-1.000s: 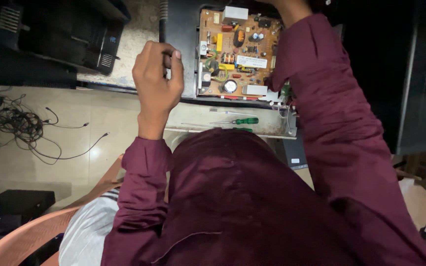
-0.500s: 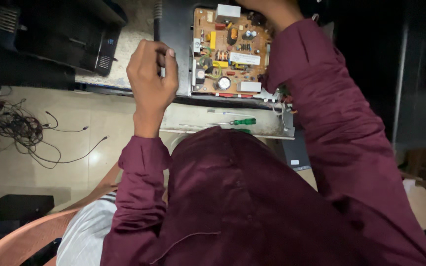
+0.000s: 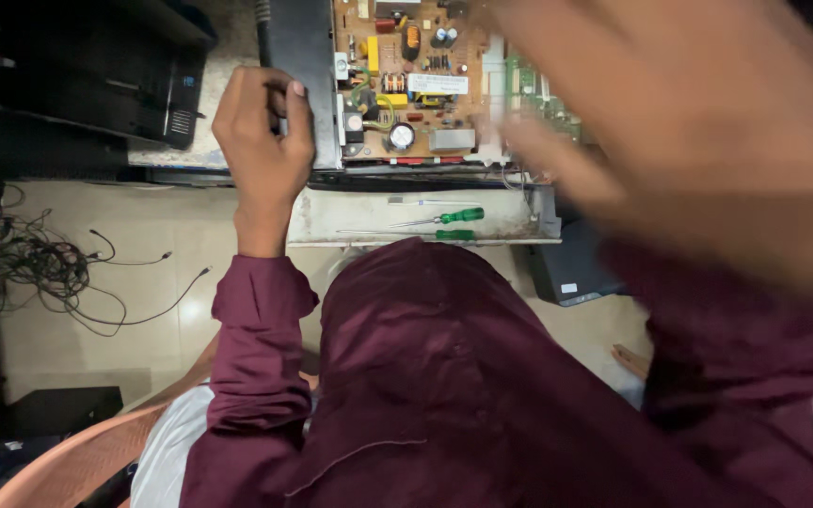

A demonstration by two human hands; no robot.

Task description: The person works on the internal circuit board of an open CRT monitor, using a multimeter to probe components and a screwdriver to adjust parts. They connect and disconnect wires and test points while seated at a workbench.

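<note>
- The left hand (image 3: 261, 132) curls closed around the black casing edge (image 3: 298, 56) beside the circuit board (image 3: 406, 80).
- The right hand (image 3: 698, 132) looks spread open, though blurred, holding nothing visible.

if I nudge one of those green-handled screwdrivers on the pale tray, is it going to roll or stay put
The green-handled screwdriver would probably roll a little: its handle looks rounded and its thin metal shaft lies flat. The pale, shallow tray seems to have a raised rim, which should stop it. It looks stiff and likely light for its size, so a small push should move it.
</note>
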